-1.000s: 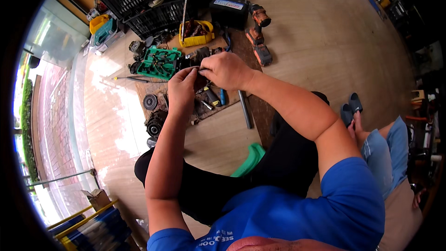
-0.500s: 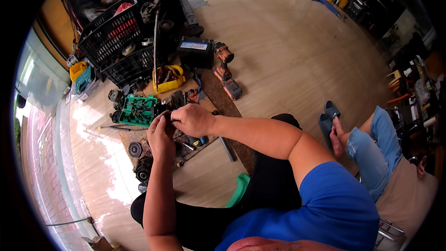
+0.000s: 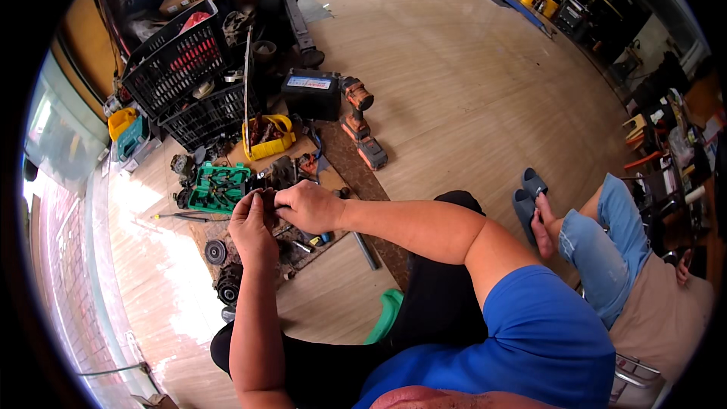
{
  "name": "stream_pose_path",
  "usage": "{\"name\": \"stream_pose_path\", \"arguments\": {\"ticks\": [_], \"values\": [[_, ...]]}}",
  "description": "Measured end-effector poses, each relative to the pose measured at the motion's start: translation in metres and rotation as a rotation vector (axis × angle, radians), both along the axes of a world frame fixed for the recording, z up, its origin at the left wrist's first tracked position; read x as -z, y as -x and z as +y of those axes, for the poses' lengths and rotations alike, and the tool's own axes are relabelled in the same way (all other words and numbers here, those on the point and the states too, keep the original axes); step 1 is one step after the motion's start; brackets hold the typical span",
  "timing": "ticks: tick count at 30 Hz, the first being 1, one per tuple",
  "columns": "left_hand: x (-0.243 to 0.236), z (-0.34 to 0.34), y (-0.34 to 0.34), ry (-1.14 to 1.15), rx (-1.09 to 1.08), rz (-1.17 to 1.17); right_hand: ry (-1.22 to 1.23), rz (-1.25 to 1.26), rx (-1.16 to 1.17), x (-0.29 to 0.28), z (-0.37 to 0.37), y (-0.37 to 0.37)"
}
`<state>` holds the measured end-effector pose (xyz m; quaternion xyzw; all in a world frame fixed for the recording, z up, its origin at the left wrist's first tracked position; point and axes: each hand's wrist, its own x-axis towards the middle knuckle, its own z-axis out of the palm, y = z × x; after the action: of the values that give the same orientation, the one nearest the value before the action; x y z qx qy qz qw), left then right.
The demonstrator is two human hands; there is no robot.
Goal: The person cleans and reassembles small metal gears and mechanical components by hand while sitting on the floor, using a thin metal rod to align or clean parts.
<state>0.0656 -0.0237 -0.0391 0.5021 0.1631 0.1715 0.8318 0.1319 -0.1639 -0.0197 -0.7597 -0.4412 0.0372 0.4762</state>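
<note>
My left hand and my right hand meet over the work mat, fingers closed. Between their fingertips is a small dark part; its kind is too small and too covered to tell. Just beyond the left hand lies an open green tool case filled with dark pieces. A black pulley-like disc and a round dark machine part with a grooved wheel rest to the left of my left forearm. Below my right wrist are a yellow-and-blue tool and a grey metal tube.
An orange cordless drill stands beside a black battery. Farther left are a yellow container and stacked black crates. A green plastic seat edge shows by my leg. At right sits another person in blue jeans.
The whole view has shifted slightly. Both hands stay together at the small dark part, with the left fingers a little straighter and the part showing more between them.
</note>
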Motion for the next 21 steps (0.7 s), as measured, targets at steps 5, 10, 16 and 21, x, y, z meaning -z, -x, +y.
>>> {"name": "stream_pose_path", "arguments": {"ticks": [5,10,16,21], "values": [[-0.001,0.002,0.0,0.06,-0.003,-0.036,0.005,0.077,-0.003,0.0,0.001,0.002],[0.004,0.011,-0.001,0.135,0.016,-0.09,0.035,0.071,-0.012,0.002,0.001,0.005],[0.004,0.01,-0.002,0.139,0.02,-0.082,0.049,0.081,-0.019,0.004,0.001,0.004],[0.002,0.009,-0.001,0.118,0.03,-0.093,0.038,0.084,-0.02,0.006,0.002,0.003]]}}
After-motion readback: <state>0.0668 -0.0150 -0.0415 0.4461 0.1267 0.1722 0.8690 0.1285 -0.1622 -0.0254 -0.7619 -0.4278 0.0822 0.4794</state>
